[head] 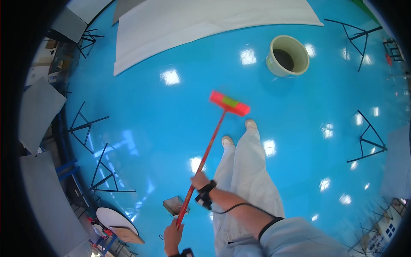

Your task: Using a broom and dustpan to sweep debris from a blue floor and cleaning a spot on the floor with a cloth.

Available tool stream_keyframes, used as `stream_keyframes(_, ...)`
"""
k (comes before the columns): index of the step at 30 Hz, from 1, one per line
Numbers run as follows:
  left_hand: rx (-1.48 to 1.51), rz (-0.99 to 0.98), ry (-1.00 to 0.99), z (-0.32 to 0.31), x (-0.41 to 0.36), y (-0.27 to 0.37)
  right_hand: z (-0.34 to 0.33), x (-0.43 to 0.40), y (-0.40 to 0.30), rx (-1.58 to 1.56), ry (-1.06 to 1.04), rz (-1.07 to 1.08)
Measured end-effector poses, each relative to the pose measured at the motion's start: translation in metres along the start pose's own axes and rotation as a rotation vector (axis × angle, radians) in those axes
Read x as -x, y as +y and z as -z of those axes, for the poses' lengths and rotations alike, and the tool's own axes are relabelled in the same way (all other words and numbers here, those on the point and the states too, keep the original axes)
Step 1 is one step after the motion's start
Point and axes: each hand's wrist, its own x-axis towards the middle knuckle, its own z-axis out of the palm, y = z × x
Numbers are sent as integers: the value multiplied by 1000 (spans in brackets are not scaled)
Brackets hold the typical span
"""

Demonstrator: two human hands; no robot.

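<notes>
A broom with a red handle [210,141] slants across the blue floor in front of me. Its red head [237,108], slightly blurred, carries a yellow-green label and lies just beyond my shoes. My right hand [200,180] grips the handle partway down, a black strapped device on its wrist. Near the handle's end my left hand [173,236] is closed around it, low in the view. Behind the handle, partly hidden by it, a dustpan-like metal container [173,205] rests on the floor.
A pale bucket [271,66] with a dark inside stands ahead to the right. White backdrop sheeting [192,22] spreads over the floor ahead. Black stand legs [364,33] splay at right, more stand legs [104,180] at left. A round white board [112,217] lies lower left.
</notes>
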Motion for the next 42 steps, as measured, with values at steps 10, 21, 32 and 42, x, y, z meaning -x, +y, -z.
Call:
stream_keyframes(10,-93,66,34,32,91,-59,-53,101,-55,-97,-384,-23)
stream_keyframes(21,-367,-810,-21,32,-89,235,262,46,118,-429,553,-262)
stream_keyframes(32,-578,-997,-79,-118,-80,436,371,101,260,-527,963,-413)
stream_keyframes(42,-508,-772,-26,-53,-139,225,203,56,126,-428,774,-421)
